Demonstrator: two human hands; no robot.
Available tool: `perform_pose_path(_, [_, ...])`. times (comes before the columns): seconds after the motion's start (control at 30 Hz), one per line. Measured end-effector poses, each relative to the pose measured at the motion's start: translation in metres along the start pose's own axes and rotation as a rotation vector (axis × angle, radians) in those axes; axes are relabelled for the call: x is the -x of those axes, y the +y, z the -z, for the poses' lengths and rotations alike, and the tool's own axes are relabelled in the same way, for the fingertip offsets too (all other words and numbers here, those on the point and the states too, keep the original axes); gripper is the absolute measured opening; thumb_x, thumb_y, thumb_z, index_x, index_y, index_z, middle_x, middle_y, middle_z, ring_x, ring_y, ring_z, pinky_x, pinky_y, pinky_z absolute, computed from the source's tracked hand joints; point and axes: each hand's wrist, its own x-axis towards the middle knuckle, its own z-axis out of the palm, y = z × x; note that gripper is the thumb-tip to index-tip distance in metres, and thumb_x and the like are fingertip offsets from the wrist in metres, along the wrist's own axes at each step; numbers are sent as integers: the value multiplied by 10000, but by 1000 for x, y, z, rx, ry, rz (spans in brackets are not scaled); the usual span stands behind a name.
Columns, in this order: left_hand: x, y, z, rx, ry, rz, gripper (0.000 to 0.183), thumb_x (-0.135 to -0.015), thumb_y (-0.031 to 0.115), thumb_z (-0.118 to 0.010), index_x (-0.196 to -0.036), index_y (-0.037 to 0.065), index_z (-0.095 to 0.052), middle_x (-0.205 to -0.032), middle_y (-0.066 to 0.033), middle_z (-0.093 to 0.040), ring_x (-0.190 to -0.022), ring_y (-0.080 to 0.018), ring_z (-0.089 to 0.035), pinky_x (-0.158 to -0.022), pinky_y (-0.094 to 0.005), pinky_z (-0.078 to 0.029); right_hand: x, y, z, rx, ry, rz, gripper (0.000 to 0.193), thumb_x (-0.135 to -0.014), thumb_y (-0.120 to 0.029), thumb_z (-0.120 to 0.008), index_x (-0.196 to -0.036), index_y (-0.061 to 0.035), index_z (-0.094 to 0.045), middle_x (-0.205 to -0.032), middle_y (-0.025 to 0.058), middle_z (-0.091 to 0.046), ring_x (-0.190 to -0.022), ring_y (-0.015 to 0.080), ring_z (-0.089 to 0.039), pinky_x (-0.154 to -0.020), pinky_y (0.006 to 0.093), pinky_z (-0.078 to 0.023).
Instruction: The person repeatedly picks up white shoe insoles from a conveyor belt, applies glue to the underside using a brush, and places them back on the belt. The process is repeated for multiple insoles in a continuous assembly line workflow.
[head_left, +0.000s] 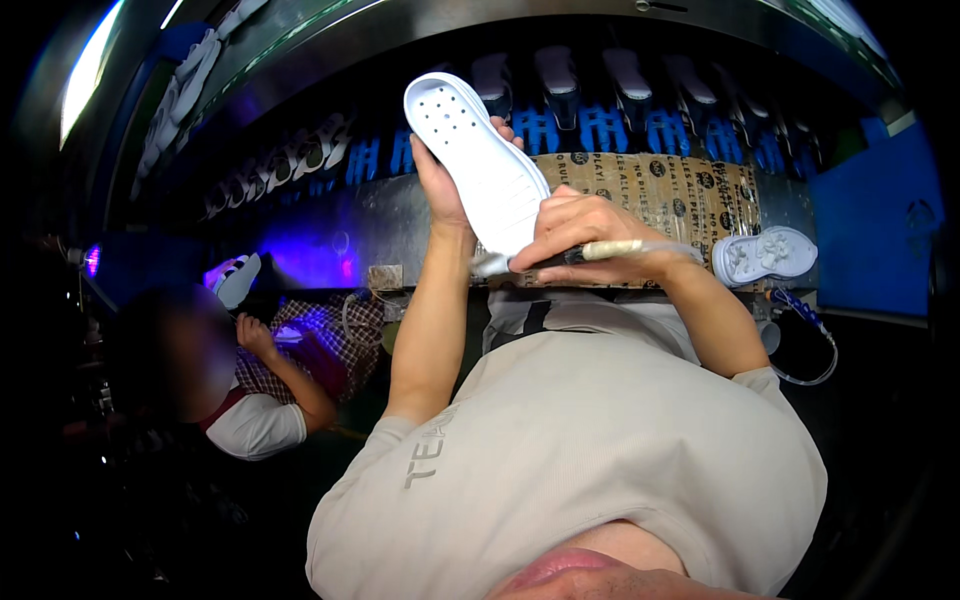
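A white shoe sole (pixel 475 165) with a cluster of small holes at its far end is held up in front of me. My left hand (pixel 445 190) grips it from the left and underneath, with fingertips showing at its far right edge. My right hand (pixel 585 230) is closed around a brush (pixel 612 249) with a pale and dark handle. The brush's whitish tip, blurred, lies by the near end of the sole. The fingers of that hand partly cover the sole's near right edge.
Brown printed paper (pixel 690 190) covers part of the bench. Another white sole (pixel 740 262) with lumpy white material lies at its right, near a blue panel (pixel 875 220). Shoes on blue supports (pixel 605 130) line the back. At left, a co-worker's hand (pixel 257 337) is near a shoe (pixel 236 282).
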Motion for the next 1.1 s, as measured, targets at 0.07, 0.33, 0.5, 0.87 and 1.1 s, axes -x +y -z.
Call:
perform_pose_path(0.07, [-7,12,2,35,-107,-1,896,-999,760,-136,-1332,44,-560,-1114,-160,-658,-990,-302,-674,-901,-486,-587,2,5,6,-222,78,9,288,-825,-219,-834,-1089,-107,-808,-894,20,-746,-853,191,-647,-892,339,-466])
perform_pose_path(0.33, [-21,44,-29,-141,-251,93,882,-993,765,-184,-1412,60,-508,-1127,-188,-631,-991,-300,-662,-898,-457,-573,2,3,16,-373,-33,-14,281,-828,-199,-833,-1074,-66,-805,-867,47,-753,-778,180,-632,-807,336,-478])
perform_pose_path(0.5, [-35,46,-41,-457,-265,212,845,-1041,678,-129,-1425,34,-518,-1060,-213,-696,-919,-307,-746,-795,-422,-653,-6,2,10,77,-92,-15,272,-838,-187,-823,-1106,-148,-805,-858,30,-727,-780,176,-624,-778,334,-458])
perform_pose_path(0.87, [-52,39,-62,-1522,-223,522,736,-1034,664,-411,-1388,66,-651,-1377,-221,-637,-1274,-331,-612,-1063,-389,-456,4,0,24,57,3,-72,307,-791,-135,-837,-1096,-128,-800,-812,14,-657,-745,193,-587,-709,335,-463])
perform_pose_path(1.1, [-50,38,-51,-1664,-269,624,732,-1027,667,-422,-1372,68,-664,-1442,-207,-597,-1330,-357,-564,-1105,-414,-420,6,-4,34,225,-51,-102,326,-783,-72,-831,-1098,-146,-797,-810,28,-637,-773,202,-576,-727,346,-480])
